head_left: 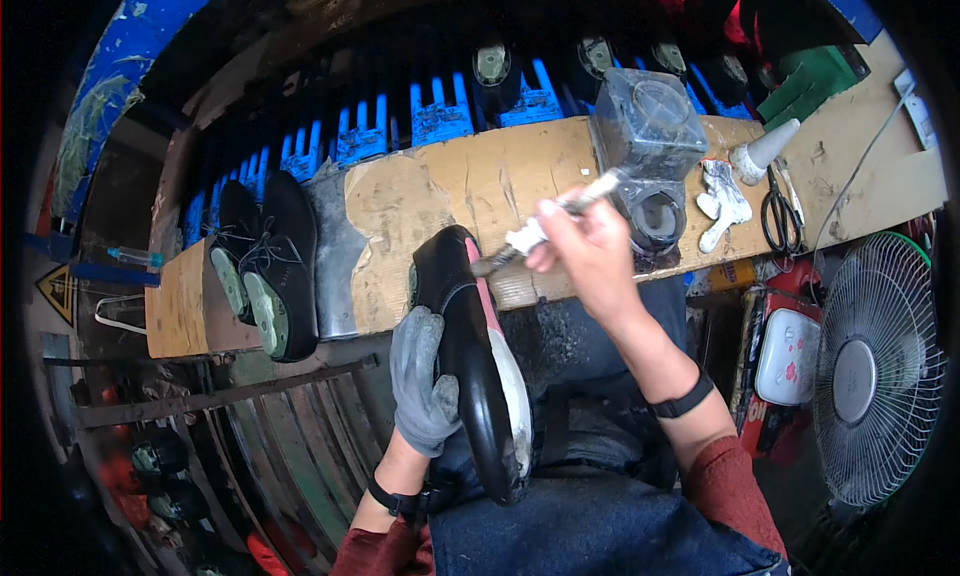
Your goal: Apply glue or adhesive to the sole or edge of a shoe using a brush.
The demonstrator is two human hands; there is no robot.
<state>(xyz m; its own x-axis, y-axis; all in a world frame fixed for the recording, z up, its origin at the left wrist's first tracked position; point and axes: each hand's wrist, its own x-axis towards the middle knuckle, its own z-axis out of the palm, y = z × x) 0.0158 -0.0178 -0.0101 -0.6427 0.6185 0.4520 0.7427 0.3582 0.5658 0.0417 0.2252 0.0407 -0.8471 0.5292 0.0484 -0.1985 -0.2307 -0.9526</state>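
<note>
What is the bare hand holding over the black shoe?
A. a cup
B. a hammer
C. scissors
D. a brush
D: the right hand grips a brush with its tip at the black shoe, which the gloved left hand steadies; the scissors lie untouched on the bench.

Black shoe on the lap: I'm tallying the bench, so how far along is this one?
Looks done: two black shoes lie sole-up on the bench's left end. In hand: the gloved left hand steadies the black shoe on the lap, while the bare right hand works a brush at its toe edge. Left: how much of the rim remains unbrushed cannot be told.
</note>
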